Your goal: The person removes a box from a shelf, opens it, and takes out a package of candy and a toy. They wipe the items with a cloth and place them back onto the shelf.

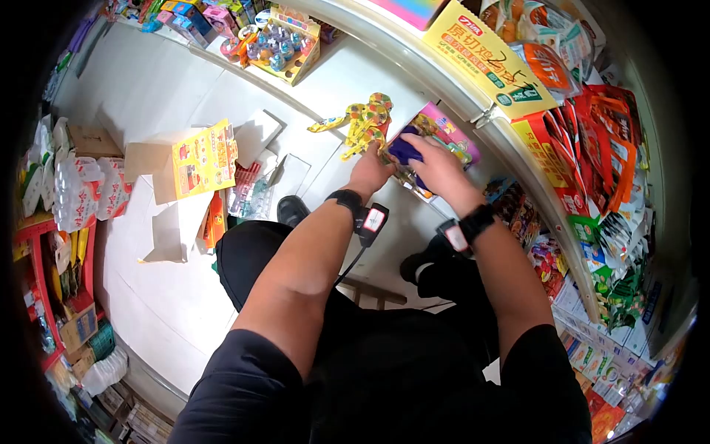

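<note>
My left hand (pixel 372 175) is closed on the lower end of a bunched yellow strip with colourful spots (pixel 367 122), whose exact kind I cannot make out. The strip's loose end trails off to the left. My right hand (pixel 442 172) grips a dark purple bundle (pixel 404 150) just to the right of it. That bundle lies at the opening of a pink display box (pixel 466 140) with colourful things in it. Part of the box is hidden behind my right hand and wrist.
An open cardboard carton (pixel 164 177) stands on the pale floor (pixel 148 296) at left, beside clear plastic packs (pixel 248 194). Snack packets (pixel 603 148) fill the curved shelf on the right. A display box of small toys (pixel 285 48) stands on the upper shelf. Bottle packs (pixel 78 194) are at far left.
</note>
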`<state>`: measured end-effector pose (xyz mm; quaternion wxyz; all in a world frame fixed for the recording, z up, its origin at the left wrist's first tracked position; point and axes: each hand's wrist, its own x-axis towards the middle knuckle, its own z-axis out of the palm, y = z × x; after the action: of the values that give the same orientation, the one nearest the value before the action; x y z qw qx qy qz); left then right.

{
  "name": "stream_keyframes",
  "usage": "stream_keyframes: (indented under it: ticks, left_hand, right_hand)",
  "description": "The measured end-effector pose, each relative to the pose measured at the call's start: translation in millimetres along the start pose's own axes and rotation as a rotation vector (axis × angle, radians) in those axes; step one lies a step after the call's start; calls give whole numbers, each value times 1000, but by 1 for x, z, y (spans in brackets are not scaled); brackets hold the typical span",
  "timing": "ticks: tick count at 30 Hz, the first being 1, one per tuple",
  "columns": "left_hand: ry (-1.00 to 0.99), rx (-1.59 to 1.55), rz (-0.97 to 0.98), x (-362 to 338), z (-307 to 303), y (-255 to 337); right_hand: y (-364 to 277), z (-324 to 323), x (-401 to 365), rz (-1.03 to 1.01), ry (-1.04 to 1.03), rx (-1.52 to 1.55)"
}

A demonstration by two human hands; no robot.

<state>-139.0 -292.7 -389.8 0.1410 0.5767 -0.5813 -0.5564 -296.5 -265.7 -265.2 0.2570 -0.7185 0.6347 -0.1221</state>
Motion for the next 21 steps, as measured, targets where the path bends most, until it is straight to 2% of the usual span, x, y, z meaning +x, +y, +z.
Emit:
stream_keyframes:
  ticks: [2,4,8,9,12,15,17,19,21]
  left_hand:
    - [15,11,-8,-1,4,5]
    - [45,20,6,-1,14,1]
    - [25,32,6,-8,10,10]
    - [29,23,4,-9,9,11]
    - [27,-8,-31,-10,6,18]
    - [16,29,3,-8,5,18]
    - [9,31,21,-8,5,19]
    - [1,35,41,-10,10,19]
    - [47,170,144,-11,15,14]
  right_hand:
    - [1,17,18,-11,-9,-56]
    - [7,31,25,32,-142,-267]
    - [27,29,12,-87,-101,-281]
    - [24,20,7,-35,-152,-298]
    - [50,3,-13,-66,-193,-357]
    - [75,-5,-29,-65,-252,-285]
    - [84,-7,-33,29,-178,-113]
    - [80,2,-20,2,-127,-88]
    - [65,11,2,-23,-70,-63]
